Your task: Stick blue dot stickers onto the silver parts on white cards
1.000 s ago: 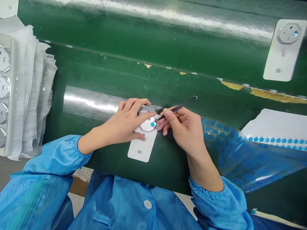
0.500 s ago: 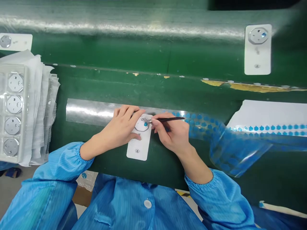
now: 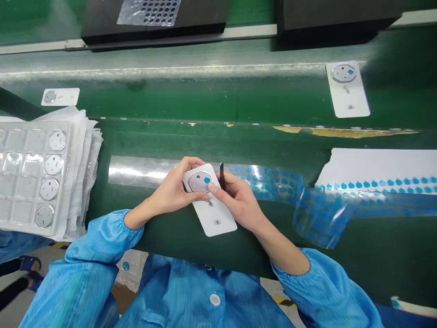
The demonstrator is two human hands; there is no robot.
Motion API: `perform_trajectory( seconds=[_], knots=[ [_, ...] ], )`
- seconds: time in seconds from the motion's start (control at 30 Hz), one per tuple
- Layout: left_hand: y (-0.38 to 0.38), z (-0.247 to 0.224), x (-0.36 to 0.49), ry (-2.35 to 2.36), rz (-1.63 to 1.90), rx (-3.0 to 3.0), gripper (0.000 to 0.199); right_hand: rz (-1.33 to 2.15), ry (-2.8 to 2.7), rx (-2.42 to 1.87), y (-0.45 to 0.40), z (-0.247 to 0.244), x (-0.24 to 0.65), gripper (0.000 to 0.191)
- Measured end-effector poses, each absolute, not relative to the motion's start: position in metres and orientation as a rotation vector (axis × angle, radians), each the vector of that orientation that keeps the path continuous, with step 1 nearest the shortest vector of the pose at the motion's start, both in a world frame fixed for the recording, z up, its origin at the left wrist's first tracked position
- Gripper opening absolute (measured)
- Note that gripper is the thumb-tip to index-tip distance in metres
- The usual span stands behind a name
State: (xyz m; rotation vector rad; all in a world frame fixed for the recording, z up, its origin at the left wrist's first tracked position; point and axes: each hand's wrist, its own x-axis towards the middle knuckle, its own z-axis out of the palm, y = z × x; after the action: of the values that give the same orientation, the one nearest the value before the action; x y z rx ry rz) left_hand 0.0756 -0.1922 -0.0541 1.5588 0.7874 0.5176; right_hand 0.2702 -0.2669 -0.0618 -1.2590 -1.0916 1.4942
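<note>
My left hand [image 3: 175, 189] is closed on the left edge of a white rectangular plate [image 3: 220, 221] with rounded corners, its thumb lying across the plate. A silver octagonal disc [image 3: 196, 183] sits at the plate's upper end, with a small blue sticker [image 3: 206, 180] on it. My right hand [image 3: 241, 202] keeps black tweezers [image 3: 222, 176] upright in its curled fingers; their tips are hard to make out. Its thumb presses on the plate beside the disc's right edge, near the blue sticker. The plate is tilted, its lower end pointing right.
A clear strip of blue stickers [image 3: 269, 182] runs right, curling over near white backing paper [image 3: 382, 166]. At left, a clear tray [image 3: 25, 175] with several discs lies on stacked sheets [image 3: 80, 182]. Other white plates [image 3: 351, 98] lie farther back, before black boxes [image 3: 191, 20].
The plate has turned and is now held by both hands. The tweezers have swung from over the disc to upright in my right hand. My view has tilted up, showing the black boxes.
</note>
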Motion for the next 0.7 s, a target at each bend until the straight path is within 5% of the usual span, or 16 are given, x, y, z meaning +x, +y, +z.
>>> perform_trajectory(
  seconds=[0.7],
  knots=[
    [-0.209,-0.061,0.085,0.835,0.631,1.479,0.064,1.384,-0.995,-1.364,-0.271,-0.066,0.265,0.035]
  ],
)
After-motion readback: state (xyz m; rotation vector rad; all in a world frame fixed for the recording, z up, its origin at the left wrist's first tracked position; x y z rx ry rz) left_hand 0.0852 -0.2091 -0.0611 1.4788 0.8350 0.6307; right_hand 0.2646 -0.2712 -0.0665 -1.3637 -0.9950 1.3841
